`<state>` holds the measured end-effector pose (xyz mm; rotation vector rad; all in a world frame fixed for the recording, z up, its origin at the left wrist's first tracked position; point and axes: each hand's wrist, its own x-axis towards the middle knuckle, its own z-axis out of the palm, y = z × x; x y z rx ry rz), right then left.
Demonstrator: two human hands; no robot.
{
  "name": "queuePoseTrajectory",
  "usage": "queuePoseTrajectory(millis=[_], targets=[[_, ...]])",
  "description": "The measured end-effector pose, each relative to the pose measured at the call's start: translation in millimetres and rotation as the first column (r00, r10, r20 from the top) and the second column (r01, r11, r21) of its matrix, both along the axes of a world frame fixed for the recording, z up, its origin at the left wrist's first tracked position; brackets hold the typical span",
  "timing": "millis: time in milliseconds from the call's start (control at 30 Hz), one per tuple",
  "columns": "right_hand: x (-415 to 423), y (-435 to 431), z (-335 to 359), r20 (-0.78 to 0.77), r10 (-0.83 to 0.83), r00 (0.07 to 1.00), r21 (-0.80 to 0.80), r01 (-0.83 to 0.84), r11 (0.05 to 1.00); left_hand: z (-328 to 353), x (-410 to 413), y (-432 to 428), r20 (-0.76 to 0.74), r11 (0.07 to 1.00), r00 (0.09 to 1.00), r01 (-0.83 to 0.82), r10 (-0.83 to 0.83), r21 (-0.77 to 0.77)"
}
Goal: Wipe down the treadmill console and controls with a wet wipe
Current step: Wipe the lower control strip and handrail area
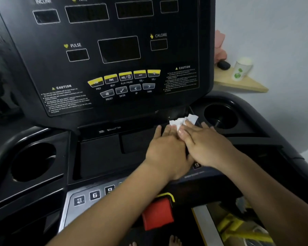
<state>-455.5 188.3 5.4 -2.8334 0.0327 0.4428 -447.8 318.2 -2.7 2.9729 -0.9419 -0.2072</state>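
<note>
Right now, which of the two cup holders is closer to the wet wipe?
The right cup holder, just beside the wet wipe that both hands press at the console's lower edge. The left cup holder sits far across the tray.

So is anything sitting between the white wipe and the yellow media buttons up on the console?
Nothing visible. The crumpled white wet wipe, under both hands, lies at the console's base; only bare black panel separates it from the yellow-topped buttons.

Dim, soft overall; wide-angle bending at edges; faint console (114,50) sheen
</note>
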Motion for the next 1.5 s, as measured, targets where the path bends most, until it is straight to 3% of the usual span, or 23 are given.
queuePoseTrajectory(millis=[133, 300, 433, 600, 733, 900, 1033, 1200, 1367, 1500], targets=[[-44, 0, 11, 0.021, 0.057, 0.998, -0.082, -0.055, 0.995, 11, -44, -3, -0.055, 0.994, 0.998, 0.018, -0.012, 0.11], [-7, -4, 6, 0.015, -0.024, 1.0, 0.02, 0.024, 1.0, -1, -11, -9, 0.019, 0.999, 1.0, -0.015, 0.014, 0.052], [-15, 3, 6, 0.04, 0.056, 0.998, -0.096, -0.052, 0.994, 11, -23, 1, -0.012, 0.999, 0.999, 0.032, -0.031, 0.044], [-32, 7, 15, 0.015, 0.077, 0.997, -0.015, -0.077, 0.997, 10, -24, 23, 0.008, 1.0, 1.0, -0.023, 0.023, 0.015], [4, 10, 11, -0.027, 0.032, 0.999, -0.018, -0.032, 0.999, 12, -1, 4, 0.041, 0.986, 0.997, -0.074, 0.069, 0.147], [-45, 7, 10, 0.029, 0.103, 0.994, -0.033, -0.102, 0.994, 10, -41, 21, 0.068, 1.0, 0.997, 0.022, -0.021, -0.009], [-8, 4, 1, 0.06, 0.039, 0.997, -0.018, -0.038, 0.999, 0, -5, 6, -0.016, 1.0, 1.0, -0.003, 0.003, -0.017], [-37, 2, 0, 0.166, 0.135, 0.977, -0.222, -0.097, 0.97, 1, -20, 14, 0.004, 0.989, 0.993, 0.122, -0.122, -0.079], [-23, 4, 4, 0.234, 0.083, 0.969, -0.108, -0.059, 0.992, -2, -13, 10, -0.097, 0.955, 0.989, 0.083, -0.115, -0.286], [-17, -1, 11, 0.218, 0.113, 0.969, -0.057, -0.103, 0.993, 7, -12, 11, 0.057, 0.981, 0.985, 0.167, -0.162, -0.099]])
